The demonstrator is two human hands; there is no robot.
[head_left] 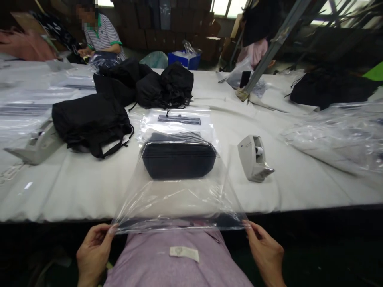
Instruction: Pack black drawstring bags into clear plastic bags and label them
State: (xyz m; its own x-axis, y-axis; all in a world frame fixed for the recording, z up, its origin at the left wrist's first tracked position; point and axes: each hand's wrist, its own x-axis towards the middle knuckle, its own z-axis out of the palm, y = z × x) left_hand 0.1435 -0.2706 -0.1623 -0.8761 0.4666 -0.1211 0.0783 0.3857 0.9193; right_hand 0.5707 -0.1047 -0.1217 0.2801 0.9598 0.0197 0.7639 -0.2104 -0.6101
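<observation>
A clear plastic bag (176,195) lies stretched toward me over the table's front edge. Inside its far end sits a black fabric pouch (179,161), lying on the table. My left hand (95,251) pinches the bag's near left corner between thumb and fingers. At the near right corner, my right hand (265,251) holds the bag the same way. Between the two hands the bag's near edge is pulled wide and fairly straight. Just beyond the pouch lie flat clear bags (179,119) with a printed dark-framed label.
A grey tape dispenser (254,158) stands to the right, another dispenser (37,145) at the left. Black drawstring bags (89,121) are heaped at the back left. Loose plastic (344,135) covers the right side. Behind the table sits a person (104,34); a metal post (275,46) slants upward.
</observation>
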